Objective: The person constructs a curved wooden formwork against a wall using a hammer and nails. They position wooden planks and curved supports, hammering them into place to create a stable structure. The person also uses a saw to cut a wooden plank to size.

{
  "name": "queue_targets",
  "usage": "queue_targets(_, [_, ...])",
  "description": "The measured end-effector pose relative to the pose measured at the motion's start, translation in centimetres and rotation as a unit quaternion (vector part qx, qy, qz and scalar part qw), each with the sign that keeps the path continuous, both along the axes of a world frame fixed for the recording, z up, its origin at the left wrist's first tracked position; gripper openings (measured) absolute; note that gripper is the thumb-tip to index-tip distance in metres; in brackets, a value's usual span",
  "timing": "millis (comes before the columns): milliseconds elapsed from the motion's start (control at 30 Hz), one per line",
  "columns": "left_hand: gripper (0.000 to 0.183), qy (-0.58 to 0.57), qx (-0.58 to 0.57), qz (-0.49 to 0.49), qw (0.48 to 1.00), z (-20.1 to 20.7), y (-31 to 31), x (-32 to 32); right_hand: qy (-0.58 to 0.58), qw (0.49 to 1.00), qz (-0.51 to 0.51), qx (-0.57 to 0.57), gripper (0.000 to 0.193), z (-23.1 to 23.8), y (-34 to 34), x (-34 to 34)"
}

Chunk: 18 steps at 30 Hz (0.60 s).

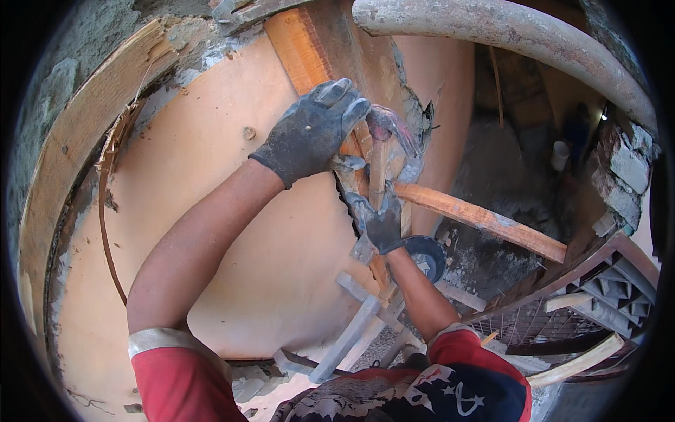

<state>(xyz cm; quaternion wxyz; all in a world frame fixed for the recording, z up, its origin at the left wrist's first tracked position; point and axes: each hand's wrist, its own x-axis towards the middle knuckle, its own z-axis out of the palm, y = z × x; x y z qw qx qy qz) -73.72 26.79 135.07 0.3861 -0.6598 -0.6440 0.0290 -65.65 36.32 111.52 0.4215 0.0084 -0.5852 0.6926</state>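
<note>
My left hand, in a dark, dusty work glove, is closed over an orange-brown wooden board that runs down along the tan wall panel. Its fingers curl round the board's right side, so part of the grip is hidden. In a similar glove, my right hand grips the lower end of the wooden handle of a hammer. The hammer's worn, reddish head is up beside my left fingers. Just right of my right hand, a loose-looking wooden plank slants away.
A thick pipe arches across the upper right. Far below are a dark bucket, a white bucket and a person. Broken masonry juts out at right. Crossed wooden pieces stand below my hands.
</note>
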Motion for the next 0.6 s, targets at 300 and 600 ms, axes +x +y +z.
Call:
queue_targets(300, [0.066,0.095,-0.134,0.133,0.977,0.8,0.6,-2.3,0.027,0.998,0.029,-0.059,0.058,-0.9,0.7,0.0])
queue_targets(600, [0.076,0.179,-0.089,0.088,0.976,-0.6,0.0,-4.2,-0.16,0.901,0.142,-0.377,0.026,-16.6,-2.3,16.8])
